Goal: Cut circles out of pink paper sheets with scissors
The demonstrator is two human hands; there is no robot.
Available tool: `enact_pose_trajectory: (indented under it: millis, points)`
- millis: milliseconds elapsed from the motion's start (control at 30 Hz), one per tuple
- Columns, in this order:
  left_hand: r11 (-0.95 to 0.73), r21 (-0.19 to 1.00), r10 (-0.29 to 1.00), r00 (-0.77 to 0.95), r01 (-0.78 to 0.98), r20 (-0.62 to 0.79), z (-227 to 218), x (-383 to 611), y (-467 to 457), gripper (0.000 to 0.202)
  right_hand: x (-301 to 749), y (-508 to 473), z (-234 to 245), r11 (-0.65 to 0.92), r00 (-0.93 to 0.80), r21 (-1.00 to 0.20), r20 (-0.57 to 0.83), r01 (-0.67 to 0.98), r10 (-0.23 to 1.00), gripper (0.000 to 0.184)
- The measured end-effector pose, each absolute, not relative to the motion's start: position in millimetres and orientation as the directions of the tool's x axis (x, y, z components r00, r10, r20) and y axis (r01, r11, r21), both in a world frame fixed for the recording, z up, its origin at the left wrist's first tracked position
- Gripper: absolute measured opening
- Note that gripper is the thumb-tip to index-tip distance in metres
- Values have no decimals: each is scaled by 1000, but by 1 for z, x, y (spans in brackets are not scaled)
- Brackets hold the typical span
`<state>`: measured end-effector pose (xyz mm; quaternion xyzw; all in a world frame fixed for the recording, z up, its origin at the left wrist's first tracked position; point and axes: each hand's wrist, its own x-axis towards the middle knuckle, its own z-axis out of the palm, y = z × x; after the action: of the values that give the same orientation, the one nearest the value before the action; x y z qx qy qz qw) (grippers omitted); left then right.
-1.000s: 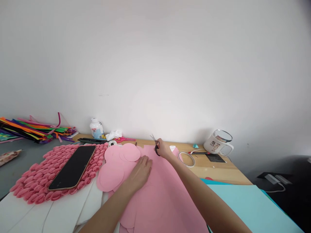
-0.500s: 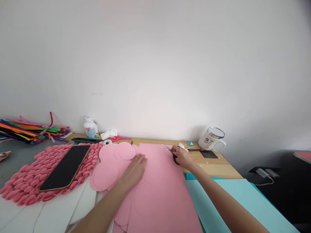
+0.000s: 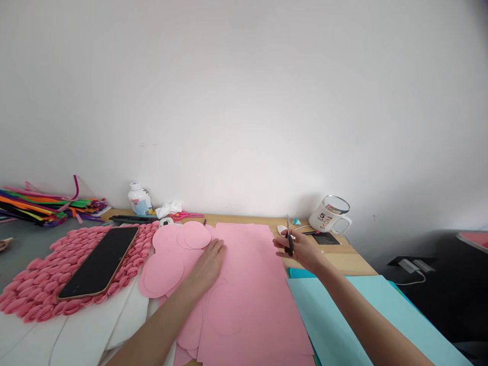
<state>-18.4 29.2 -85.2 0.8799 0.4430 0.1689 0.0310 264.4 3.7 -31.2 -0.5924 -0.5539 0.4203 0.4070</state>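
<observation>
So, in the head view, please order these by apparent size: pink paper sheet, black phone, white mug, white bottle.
1. flat pink paper sheet
2. black rectangular phone
3. white ceramic mug
4. small white plastic bottle

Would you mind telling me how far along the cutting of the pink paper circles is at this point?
Done: several cut pink circles lie stacked at the pink sheet's left edge. In hand: the right hand holds scissors upright by the sheet's right edge; the left hand lies flat on it. Left: a faint circle outline on the sheet looks uncut.
</observation>
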Motion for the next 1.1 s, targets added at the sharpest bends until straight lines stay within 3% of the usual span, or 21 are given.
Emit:
enact_pose_trajectory:
  millis: [100,200,333,767,933,1100]
  points:
    - [-588,212,804,537,780,256,-88,-19,31,44,259,-20,-14,-151,-31,-965,-161,215,986,24]
    - [-569,218,818,520,793,245,-89,-20,31,45,262,-44,-1,-356,-99,-933,-359,41,928,26]
    - [-562,229,823,511,795,249,-87,-19,31,47,273,-73,-2,-442,-199,-897,-434,6,878,18]
    - [-590,249,802,520,768,295,-90,-21,35,47,271,-123,-15,-496,-258,-838,-440,-227,860,17]
    - [-597,246,793,518,764,320,-86,-18,33,51,261,-127,-20,-492,-204,-843,-453,-217,868,15]
    - [-599,232,790,516,767,332,-82,-15,32,49,253,-125,-18,-397,-170,-896,-368,-199,914,23]
